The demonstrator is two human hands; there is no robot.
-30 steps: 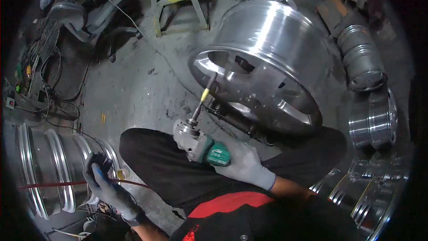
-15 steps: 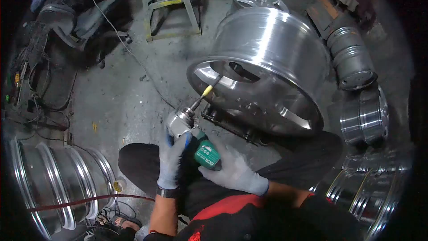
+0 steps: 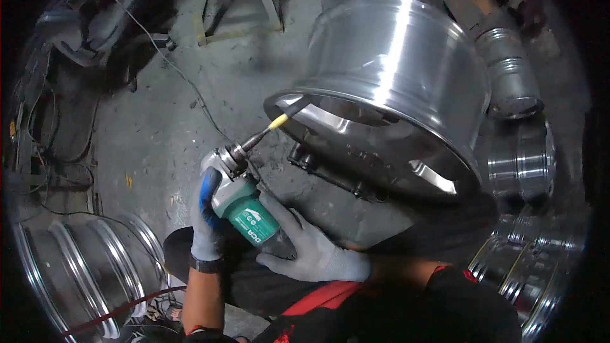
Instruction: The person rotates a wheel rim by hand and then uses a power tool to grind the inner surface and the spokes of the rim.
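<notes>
A large polished alloy wheel rim (image 3: 394, 57) lies tilted on the concrete floor in front of me. I hold a green die grinder (image 3: 244, 209) with both gloved hands. My left hand (image 3: 206, 216) wraps the tool near its metal head. My right hand (image 3: 308, 248) grips the rear of its green body. The grinder's thin shaft with a yellow band (image 3: 274, 122) reaches up and right, and its dark tip touches the near lip of the rim.
Another rim (image 3: 82, 273) lies at the lower left with a red hose (image 3: 121, 310) across it. More rims (image 3: 521, 159) are stacked at the right. A metal stand (image 3: 229, 0) and cables (image 3: 165, 51) sit at the back on the floor.
My left hand left the red hose at the lower left and came up to grip the grinder's head. The grinder shifted left and its tip moved onto the rim's lip.
</notes>
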